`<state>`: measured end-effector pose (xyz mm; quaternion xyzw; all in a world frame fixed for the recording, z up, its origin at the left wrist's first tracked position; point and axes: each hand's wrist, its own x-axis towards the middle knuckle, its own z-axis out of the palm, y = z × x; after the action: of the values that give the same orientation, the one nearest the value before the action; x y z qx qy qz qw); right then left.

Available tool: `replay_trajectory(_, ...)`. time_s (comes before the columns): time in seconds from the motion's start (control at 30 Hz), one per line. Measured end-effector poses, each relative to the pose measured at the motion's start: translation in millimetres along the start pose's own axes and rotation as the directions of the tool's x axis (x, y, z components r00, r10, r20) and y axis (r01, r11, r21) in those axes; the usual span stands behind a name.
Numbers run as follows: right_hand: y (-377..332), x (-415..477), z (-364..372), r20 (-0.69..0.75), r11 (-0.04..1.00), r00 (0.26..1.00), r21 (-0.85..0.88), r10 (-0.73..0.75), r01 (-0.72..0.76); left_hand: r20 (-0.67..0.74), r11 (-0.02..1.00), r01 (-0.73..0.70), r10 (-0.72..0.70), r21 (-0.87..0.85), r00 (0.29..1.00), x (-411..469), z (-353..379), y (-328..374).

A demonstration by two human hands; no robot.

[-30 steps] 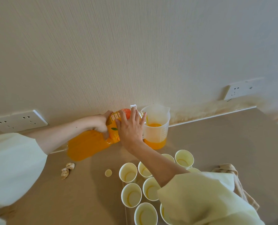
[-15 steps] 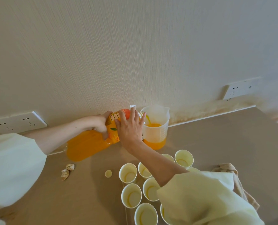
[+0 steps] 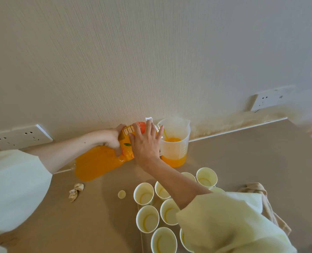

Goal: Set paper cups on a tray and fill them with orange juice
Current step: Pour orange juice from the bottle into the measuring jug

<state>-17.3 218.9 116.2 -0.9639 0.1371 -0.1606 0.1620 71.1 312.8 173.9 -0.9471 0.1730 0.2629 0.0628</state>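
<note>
The bottle (image 3: 97, 165) is carrying an orange label whose print is too small to read. The left hand (image 3: 108, 138) is gripping the tilted bottle round that label. The right hand (image 3: 145, 145), fingers straight and spread, is pressing on the bottle's neck end. Juice (image 3: 173, 160) is running into the clear jug (image 3: 177, 143) just past the right fingertips, filling its lower part. Behind the right wrist, empty paper cups (image 3: 147, 218) are standing on the tray (image 3: 141, 240). A cap (image 3: 121, 194) is lying left of that forearm.

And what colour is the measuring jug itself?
The jug is translucent white; head view.
</note>
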Motion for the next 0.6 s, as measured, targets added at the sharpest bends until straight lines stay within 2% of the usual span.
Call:
replay_trajectory(0.27, -1, 0, 0, -0.019, 1.0, 1.0, -0.006, 0.0, 0.0, -0.021, 1.0, -0.009, 0.009, 0.014, 1.0, 4, -1, -1)
replay_trajectory(0.47, -1, 0, -2, 0.023, 1.0, 1.0, -0.001, -0.001, 0.001, -0.062, 0.997, -0.042, 0.039, -0.062, 0.997, 12, 3, -21)
replay_trajectory(0.6, -1, 0, -1, 0.002, 1.0, 1.0, -0.003, 0.005, -0.005, -0.045, 0.996, -0.043, 0.039, -0.077, 0.998, 12, 4, -20)
